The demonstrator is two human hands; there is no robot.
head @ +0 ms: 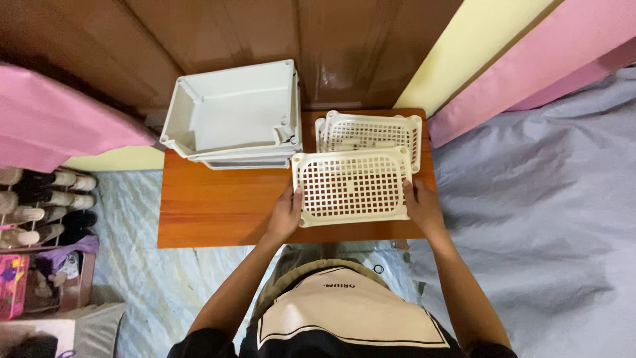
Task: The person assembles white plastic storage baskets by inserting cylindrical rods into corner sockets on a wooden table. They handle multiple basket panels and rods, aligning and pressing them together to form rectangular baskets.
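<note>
Both hands grip the perforated white basket (pixel 351 186): left hand (pixel 286 215) at its nine o'clock edge, right hand (pixel 421 207) at three o'clock. Keeping it level and evenly gripped clears the second basket (pixel 369 132) at twelve o'clock.

Both hands (pixel 286 213) (pixel 422 207) gripping perforated basket (pixel 351 185), wooden table (pixel 218 205)

Home bedrm: bed w/ grey sheet (pixel 550 219), shoe rack (pixel 40 205), wooden door (pixel 278 40).

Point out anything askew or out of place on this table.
The solid white bins sit skewed and overhang the wooden table's back-left edge. The perforated tray, held by left hand and right hand, looks intact.
</note>
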